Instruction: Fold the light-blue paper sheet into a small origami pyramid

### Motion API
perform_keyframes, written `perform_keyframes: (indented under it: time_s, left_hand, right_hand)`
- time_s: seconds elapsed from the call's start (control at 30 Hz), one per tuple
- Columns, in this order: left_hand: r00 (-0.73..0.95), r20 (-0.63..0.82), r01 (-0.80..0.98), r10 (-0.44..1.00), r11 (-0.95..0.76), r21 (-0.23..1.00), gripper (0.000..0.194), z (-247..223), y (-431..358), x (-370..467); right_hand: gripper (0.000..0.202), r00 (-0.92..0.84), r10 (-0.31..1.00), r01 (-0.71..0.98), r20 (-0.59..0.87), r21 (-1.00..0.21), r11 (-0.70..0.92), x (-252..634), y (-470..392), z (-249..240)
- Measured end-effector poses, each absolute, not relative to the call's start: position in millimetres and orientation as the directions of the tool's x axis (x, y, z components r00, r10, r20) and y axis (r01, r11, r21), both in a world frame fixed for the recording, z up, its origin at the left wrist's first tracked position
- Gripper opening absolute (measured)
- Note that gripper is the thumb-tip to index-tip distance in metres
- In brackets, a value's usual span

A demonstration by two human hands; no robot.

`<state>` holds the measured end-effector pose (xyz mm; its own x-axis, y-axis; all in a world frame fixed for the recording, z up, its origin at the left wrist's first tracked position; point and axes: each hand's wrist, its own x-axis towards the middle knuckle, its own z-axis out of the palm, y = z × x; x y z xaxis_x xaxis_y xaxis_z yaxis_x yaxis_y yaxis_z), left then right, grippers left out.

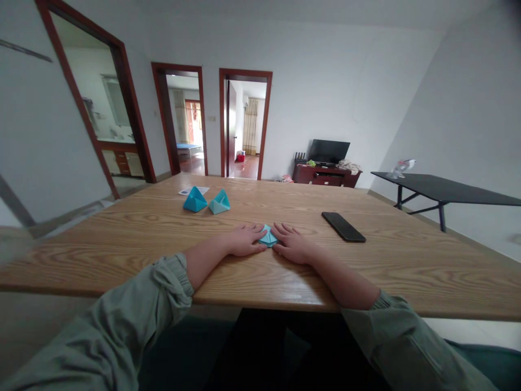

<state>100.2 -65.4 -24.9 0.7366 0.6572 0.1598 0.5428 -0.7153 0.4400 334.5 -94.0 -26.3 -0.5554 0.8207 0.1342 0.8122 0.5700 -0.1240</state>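
Observation:
A small light-blue folded paper (268,237) lies flat on the wooden table (163,239), between my two hands. My left hand (246,239) rests on its left side with the fingers spread, palm down. On its right side lies my right hand (292,243), also flat, fingers apart and tips over the paper's edge. The parts of the paper under my fingertips are hidden. Farther back on the left stand a darker blue folded paper piece (195,200) and, beside it, a light-blue one (220,202).
A black phone (344,226) lies on the table to the right of my hands. Behind the blue pieces is a printed sheet (199,190). A black table (443,188) stands off to the right, with a TV cabinet (317,176) by the far wall.

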Motion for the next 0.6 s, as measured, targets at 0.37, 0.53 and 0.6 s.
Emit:
perform_keyframes:
  time_s: [0.37,0.53,0.6]
  left_hand:
    - [0.689,0.336,0.464,0.642,-0.747,0.476,0.022,-14.3,-57.1,99.6]
    - [0.563,0.378,0.572,0.735,-0.677,0.463,0.038,-18.9,-53.9,105.4]
    - [0.575,0.373,0.610,0.728,-0.686,0.397,0.036,-18.9,-54.0,108.0]
  right_hand:
    - [0.035,-0.538,0.796,0.683,0.277,-0.410,0.604,326.2,-92.9,-11.8]
    - [0.031,-0.340,0.879,0.756,0.335,-0.458,0.467,326.1,-81.7,-20.8]
    - [0.037,-0.347,0.868,0.777,0.355,-0.410,0.478,325.5,-80.8,-22.7]
